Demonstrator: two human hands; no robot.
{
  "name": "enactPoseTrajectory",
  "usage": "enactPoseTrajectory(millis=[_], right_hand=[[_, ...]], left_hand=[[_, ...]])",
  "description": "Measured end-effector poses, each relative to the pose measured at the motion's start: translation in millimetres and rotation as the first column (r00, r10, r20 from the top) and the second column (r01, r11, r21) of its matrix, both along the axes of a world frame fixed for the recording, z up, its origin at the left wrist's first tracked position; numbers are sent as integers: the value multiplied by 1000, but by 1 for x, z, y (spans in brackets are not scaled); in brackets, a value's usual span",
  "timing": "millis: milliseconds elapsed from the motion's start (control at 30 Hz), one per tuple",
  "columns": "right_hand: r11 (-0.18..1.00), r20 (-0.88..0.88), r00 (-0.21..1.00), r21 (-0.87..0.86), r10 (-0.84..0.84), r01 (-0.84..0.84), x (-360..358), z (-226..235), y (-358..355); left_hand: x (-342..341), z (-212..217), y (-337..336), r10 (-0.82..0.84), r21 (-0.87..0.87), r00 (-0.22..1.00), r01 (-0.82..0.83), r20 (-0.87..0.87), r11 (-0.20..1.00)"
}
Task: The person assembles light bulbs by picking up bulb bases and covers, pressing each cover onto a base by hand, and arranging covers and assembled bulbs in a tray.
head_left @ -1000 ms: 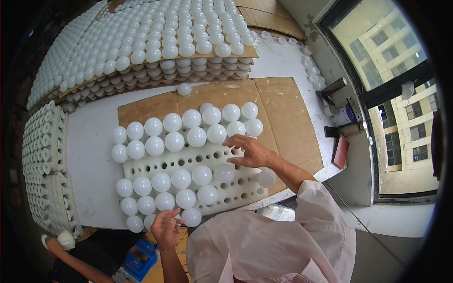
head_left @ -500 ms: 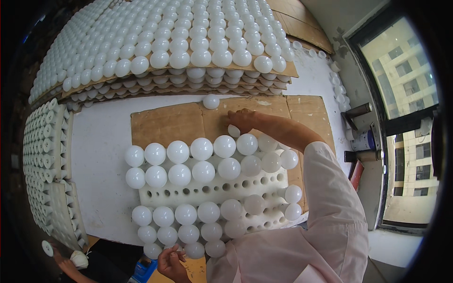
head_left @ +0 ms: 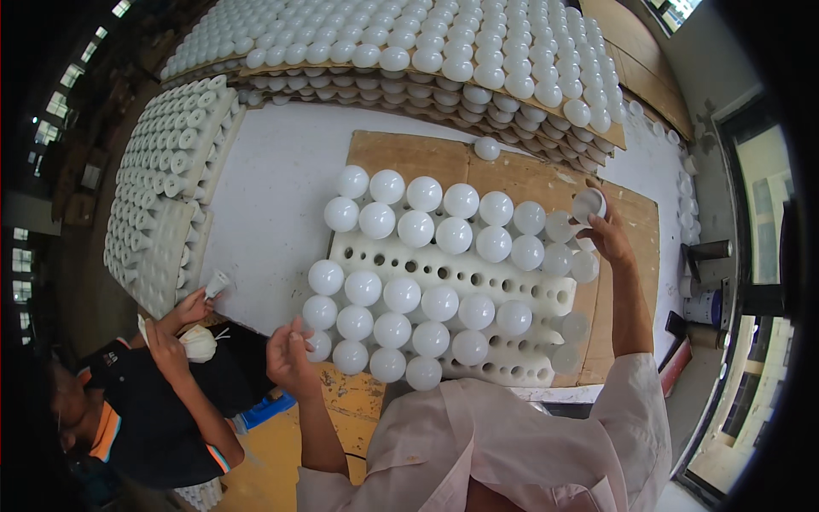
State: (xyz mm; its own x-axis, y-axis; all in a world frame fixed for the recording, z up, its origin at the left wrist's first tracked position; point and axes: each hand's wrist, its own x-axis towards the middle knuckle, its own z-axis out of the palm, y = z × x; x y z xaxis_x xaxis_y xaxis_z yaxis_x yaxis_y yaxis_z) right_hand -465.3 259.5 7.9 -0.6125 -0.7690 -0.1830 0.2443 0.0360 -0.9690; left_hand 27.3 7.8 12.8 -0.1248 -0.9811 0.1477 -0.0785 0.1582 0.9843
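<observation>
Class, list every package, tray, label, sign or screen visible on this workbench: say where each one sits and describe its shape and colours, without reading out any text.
White foam tray: centre of the table, rectangular, rows of round holes holding white bulbs.
Cardboard sheet: flat, brown, under that tray.
Stacked bulb trays: far edge, layers on brown cardboard.
White trays of bulb bases: left side, stacked.
No labels, signs or screens show clearly.

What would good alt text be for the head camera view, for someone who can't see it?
A person's right hand holds a white round bulb cover at the right edge of a white perforated foam tray part-filled with such covers, while the left hand touches a cover at its near-left corner. Behind, stacked cardboard layers of covers; at left, another person handles a bulb base.
</observation>
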Motion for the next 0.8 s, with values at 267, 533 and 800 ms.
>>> enactPoseTrajectory(millis=[267,533,800], right_hand=[[989,53,996,-126,-73,79,141,8,78],[991,-86,994,107,-72,81,210,1,102],[999,28,999,-13,-32,33,243,28,61]], left_hand=[[61,-85,-127,169,-77,963,-156,210,985],[23,-158,-197,-242,209,348,132,906,969],[30,-173,-207,-245,90,487,319,838,944]])
